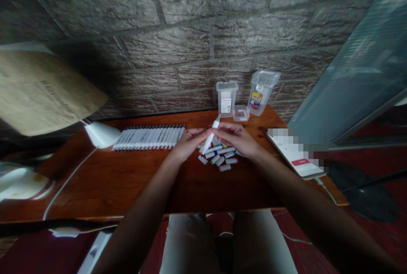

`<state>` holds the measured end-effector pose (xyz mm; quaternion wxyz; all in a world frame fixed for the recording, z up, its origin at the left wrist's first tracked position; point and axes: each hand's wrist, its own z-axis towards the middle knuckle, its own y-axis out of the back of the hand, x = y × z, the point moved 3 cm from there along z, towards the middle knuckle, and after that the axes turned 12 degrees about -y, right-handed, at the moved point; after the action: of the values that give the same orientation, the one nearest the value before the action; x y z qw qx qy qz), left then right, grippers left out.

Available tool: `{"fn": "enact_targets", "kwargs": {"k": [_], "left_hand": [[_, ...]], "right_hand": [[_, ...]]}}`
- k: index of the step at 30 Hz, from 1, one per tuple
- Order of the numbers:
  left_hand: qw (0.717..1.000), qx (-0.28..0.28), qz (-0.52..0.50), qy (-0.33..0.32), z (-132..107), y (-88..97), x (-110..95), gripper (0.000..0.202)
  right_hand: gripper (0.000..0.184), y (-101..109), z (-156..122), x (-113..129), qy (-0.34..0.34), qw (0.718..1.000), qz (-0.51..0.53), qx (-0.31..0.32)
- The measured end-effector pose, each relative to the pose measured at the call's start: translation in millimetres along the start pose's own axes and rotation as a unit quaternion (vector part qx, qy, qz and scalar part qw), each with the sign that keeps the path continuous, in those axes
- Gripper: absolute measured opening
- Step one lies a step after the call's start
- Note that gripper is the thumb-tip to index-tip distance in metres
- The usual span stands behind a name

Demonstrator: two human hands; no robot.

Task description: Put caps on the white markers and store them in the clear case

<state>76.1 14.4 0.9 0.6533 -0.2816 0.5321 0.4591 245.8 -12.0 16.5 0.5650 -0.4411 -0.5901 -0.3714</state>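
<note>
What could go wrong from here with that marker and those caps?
The marker, held by the left hand and right hand, looks uncapped at its upper end, so it might leave stains. The loose caps lie jumbled just below, so one could get knocked away. The white cord crosses the table to its front edge, where it might snag.

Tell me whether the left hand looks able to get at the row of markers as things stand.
Probably yes: the row of markers lies close beside the left hand, with nothing visible between them, though that hand holds the white marker.
</note>
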Motion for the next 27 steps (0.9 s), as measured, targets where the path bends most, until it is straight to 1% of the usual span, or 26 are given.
{"fn": "enact_targets", "kwargs": {"k": [2,4,8,10,12,13,14,15,16,17,19,22,24,27], "left_hand": [[1.000,0.007,-0.026,0.015,-0.5,-3.4,1.1,0.050],[0.997,0.015,-0.077,0.026,-0.7,-5.9,-0.4,0.045],[0.980,0.021,-0.192,0.038,-1.0,-10.0,-5.5,0.042],[0.971,0.006,-0.236,0.042,-0.6,-9.6,-6.3,0.040],[0.963,-0.019,-0.267,0.042,0.6,-6.7,-6.1,0.036],[0.959,-0.034,-0.278,0.039,1.4,-4.4,-6.1,0.033],[0.956,-0.049,-0.287,0.035,2.3,-1.8,-6.3,0.029],[0.953,-0.067,-0.295,0.031,3.3,1.0,-6.6,0.026],[0.950,-0.085,-0.300,0.027,4.2,3.6,-7.1,0.023],[0.947,-0.104,-0.302,0.026,5.0,5.9,-7.4,0.020],[0.942,-0.142,-0.304,0.030,6.3,9.0,-7.3,0.018],[0.935,-0.178,-0.306,0.039,7.9,9.9,-4.5,0.022],[0.932,-0.185,-0.311,0.036,8.7,9.4,-2.1,0.024],[0.930,-0.180,-0.319,0.027,8.9,8.8,0.3,0.030]], "right_hand": [[0.038,-0.2,-0.1,-0.3,-0.008,0.999,0.031,0.008],[0.038,0.0,0.0,-0.9,-0.018,0.999,0.048,0.012],[0.039,2.4,0.9,-0.8,-0.017,0.999,0.035,0.015],[0.039,11.3,2.3,-0.3,-0.005,1.000,0.008,-0.008],[0.038,27.7,3.8,0.9,0.027,0.996,-0.058,-0.065],[0.036,37.4,4.2,1.9,0.052,0.987,-0.113,-0.103],[0.031,47.1,4.1,3.2,0.081,0.970,-0.177,-0.147],[0.026,55.9,3.8,3.9,0.097,0.945,-0.247,-0.191],[0.022,62.6,3.8,3.6,0.097,0.922,-0.306,-0.217],[0.019,67.3,3.9,2.9,0.093,0.905,-0.345,-0.231],[0.016,70.3,4.1,0.9,0.078,0.883,-0.402,-0.231],[0.013,65.2,5.0,-2.4,0.055,0.859,-0.464,-0.209],[0.012,62.1,5.4,-3.8,0.042,0.843,-0.494,-0.207],[0.013,62.5,5.5,-4.3,0.016,0.830,-0.513,-0.217]]}}
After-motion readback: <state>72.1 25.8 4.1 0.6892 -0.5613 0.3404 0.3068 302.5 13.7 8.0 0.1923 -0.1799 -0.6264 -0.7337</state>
